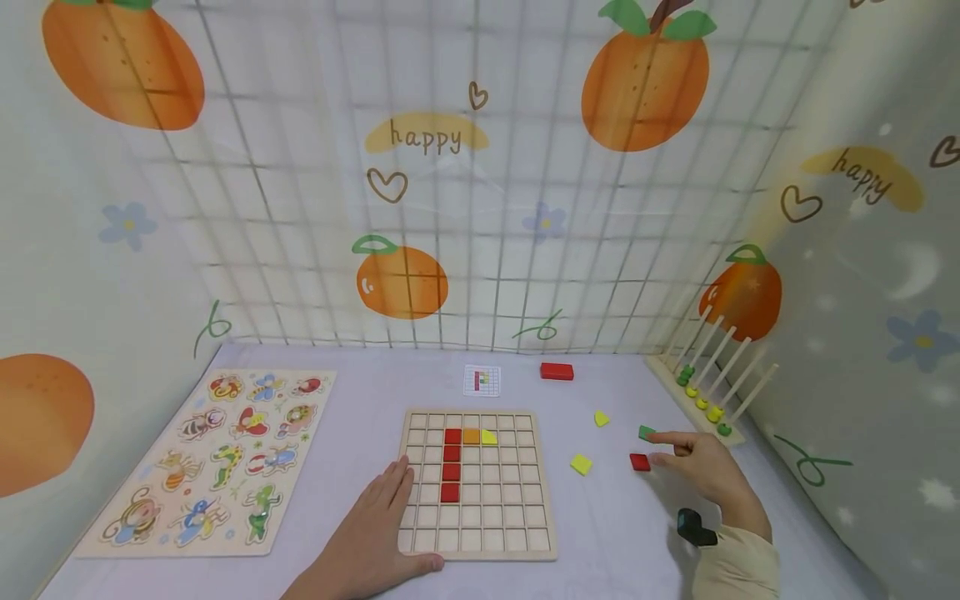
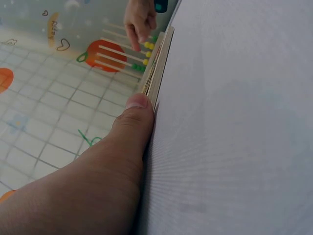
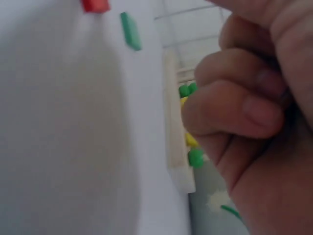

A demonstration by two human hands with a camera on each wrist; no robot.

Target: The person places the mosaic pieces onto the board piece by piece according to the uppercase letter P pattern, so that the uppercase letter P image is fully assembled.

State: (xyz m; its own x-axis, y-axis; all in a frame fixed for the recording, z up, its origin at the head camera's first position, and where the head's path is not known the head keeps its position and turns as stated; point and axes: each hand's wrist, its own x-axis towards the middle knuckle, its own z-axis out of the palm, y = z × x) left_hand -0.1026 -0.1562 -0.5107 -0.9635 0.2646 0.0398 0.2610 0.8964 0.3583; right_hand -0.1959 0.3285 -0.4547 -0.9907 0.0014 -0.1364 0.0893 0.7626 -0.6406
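The right hand [image 1: 705, 471], index and thumb spread, meets the green tile [image 1: 645, 432] toward the worktop's [image 1: 600, 533] right edge. Only the right wrist view clearly shows curled lower fingers (tile flat, long side roughly along the abacus base [image 3: 172, 117]). The left hand [image 1: 371, 533], fingers straight, touches the grid board [image 1: 495, 556].

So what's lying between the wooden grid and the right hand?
In the head view, a yellow square and a smaller yellow piece, then, close by the right hand, a green piece and a red piece.
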